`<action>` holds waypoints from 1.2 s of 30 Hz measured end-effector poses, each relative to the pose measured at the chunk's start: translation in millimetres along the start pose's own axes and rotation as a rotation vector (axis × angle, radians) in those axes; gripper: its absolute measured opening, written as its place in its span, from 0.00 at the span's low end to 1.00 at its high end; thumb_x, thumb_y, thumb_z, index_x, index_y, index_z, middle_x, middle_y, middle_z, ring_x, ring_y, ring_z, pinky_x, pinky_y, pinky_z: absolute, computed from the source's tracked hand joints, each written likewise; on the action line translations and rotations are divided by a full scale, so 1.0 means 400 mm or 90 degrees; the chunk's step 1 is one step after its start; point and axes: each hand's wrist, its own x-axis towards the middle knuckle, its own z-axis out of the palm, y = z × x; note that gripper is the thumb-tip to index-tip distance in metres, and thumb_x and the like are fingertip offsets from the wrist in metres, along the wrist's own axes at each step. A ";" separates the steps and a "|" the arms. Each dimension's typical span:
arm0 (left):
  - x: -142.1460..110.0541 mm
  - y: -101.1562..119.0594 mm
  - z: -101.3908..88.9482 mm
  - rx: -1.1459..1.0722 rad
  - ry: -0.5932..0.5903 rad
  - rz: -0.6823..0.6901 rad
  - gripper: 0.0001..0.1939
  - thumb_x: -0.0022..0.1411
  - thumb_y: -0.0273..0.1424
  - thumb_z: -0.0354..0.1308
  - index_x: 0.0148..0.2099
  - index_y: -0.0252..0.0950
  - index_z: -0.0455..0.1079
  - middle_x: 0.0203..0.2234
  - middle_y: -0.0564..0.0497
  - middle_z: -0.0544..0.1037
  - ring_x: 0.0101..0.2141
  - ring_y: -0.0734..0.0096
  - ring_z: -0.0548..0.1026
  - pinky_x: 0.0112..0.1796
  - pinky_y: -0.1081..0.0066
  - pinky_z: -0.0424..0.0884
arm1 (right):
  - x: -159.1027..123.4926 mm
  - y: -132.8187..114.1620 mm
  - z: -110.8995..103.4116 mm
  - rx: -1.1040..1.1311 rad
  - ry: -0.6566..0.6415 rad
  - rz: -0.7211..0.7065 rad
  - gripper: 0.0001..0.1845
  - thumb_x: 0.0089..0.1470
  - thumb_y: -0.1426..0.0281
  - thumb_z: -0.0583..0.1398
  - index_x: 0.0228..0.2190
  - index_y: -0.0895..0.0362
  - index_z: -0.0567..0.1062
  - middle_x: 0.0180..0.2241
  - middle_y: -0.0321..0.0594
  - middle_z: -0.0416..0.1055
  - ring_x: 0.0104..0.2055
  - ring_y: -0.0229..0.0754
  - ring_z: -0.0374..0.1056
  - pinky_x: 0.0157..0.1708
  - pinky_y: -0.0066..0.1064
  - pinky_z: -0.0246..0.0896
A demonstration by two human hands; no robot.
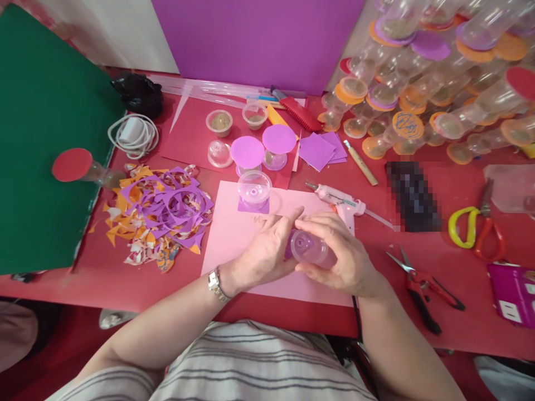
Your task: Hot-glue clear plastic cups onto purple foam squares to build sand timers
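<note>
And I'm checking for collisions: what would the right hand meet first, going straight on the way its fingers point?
Probably the left hand with the silver metal wristwatch, close ahead of the right hand; whether they touch is unclear.

Between the person's two hands I can see a small, round, clear plastic cup, thin-walled and see-through, with a wide circular edge and a little ring showing at its middle. The fingers of the right hand curve around its side; the left hand is just beside it. From here I can't tell which way up it is. A piece of bright purple paper shows at the cup's left edge, partly hidden by the left hand. Both are over the pale pink rectangular sheet.
</note>
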 end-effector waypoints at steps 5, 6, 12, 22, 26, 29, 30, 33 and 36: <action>-0.001 -0.007 0.007 0.039 0.022 0.003 0.40 0.59 0.30 0.60 0.69 0.36 0.46 0.57 0.36 0.70 0.54 0.49 0.72 0.54 0.47 0.68 | 0.003 0.001 0.005 0.012 0.002 0.002 0.27 0.61 0.58 0.60 0.57 0.54 0.65 0.44 0.47 0.74 0.47 0.50 0.73 0.47 0.46 0.72; -0.001 -0.007 0.008 0.045 0.022 0.004 0.39 0.59 0.30 0.59 0.69 0.36 0.46 0.57 0.36 0.70 0.54 0.49 0.72 0.54 0.47 0.69 | 0.003 0.001 0.006 0.013 0.000 0.004 0.27 0.61 0.58 0.60 0.57 0.54 0.65 0.44 0.47 0.74 0.47 0.50 0.73 0.47 0.46 0.72; -0.004 -0.005 0.012 0.046 0.037 0.017 0.40 0.60 0.29 0.58 0.69 0.36 0.44 0.58 0.36 0.69 0.54 0.49 0.72 0.53 0.47 0.69 | -0.003 0.003 0.000 0.000 -0.005 -0.008 0.35 0.59 0.50 0.59 0.60 0.55 0.62 0.48 0.51 0.73 0.52 0.53 0.71 0.50 0.49 0.71; -0.001 0.001 -0.001 0.043 0.005 0.010 0.43 0.57 0.30 0.61 0.70 0.35 0.44 0.54 0.36 0.72 0.52 0.48 0.72 0.52 0.47 0.69 | -0.009 0.001 -0.001 0.006 -0.020 0.033 0.28 0.61 0.57 0.60 0.59 0.53 0.64 0.46 0.48 0.73 0.50 0.53 0.71 0.50 0.51 0.71; -0.001 -0.002 0.001 0.070 0.006 0.005 0.41 0.59 0.30 0.59 0.70 0.36 0.44 0.56 0.36 0.71 0.53 0.48 0.72 0.53 0.46 0.68 | -0.009 0.001 0.000 0.018 -0.040 0.052 0.28 0.61 0.57 0.60 0.58 0.52 0.64 0.46 0.48 0.73 0.50 0.53 0.71 0.49 0.49 0.71; -0.001 -0.003 0.003 0.097 0.015 0.008 0.39 0.60 0.31 0.58 0.69 0.34 0.45 0.56 0.35 0.71 0.53 0.48 0.72 0.53 0.46 0.68 | -0.009 0.001 0.000 0.023 -0.036 0.046 0.27 0.61 0.58 0.60 0.59 0.52 0.64 0.46 0.48 0.73 0.50 0.52 0.71 0.49 0.47 0.72; -0.001 -0.002 0.004 0.101 0.016 0.007 0.39 0.60 0.31 0.58 0.69 0.34 0.45 0.55 0.35 0.71 0.53 0.48 0.72 0.53 0.47 0.68 | -0.009 0.001 0.000 0.026 -0.035 0.044 0.28 0.61 0.58 0.60 0.59 0.53 0.63 0.47 0.48 0.73 0.50 0.52 0.71 0.49 0.47 0.72; -0.001 0.001 0.004 0.094 0.013 0.004 0.39 0.60 0.30 0.59 0.69 0.35 0.45 0.56 0.36 0.71 0.53 0.49 0.72 0.54 0.47 0.67 | -0.011 0.001 -0.005 0.034 -0.037 0.046 0.33 0.60 0.52 0.60 0.60 0.53 0.62 0.49 0.49 0.72 0.52 0.53 0.71 0.51 0.49 0.71; -0.002 0.004 0.004 0.081 0.012 0.006 0.40 0.59 0.27 0.57 0.69 0.36 0.44 0.56 0.37 0.71 0.53 0.50 0.72 0.55 0.47 0.66 | -0.012 0.001 -0.010 0.019 -0.026 0.039 0.37 0.58 0.49 0.60 0.62 0.53 0.61 0.52 0.51 0.71 0.56 0.56 0.69 0.55 0.52 0.68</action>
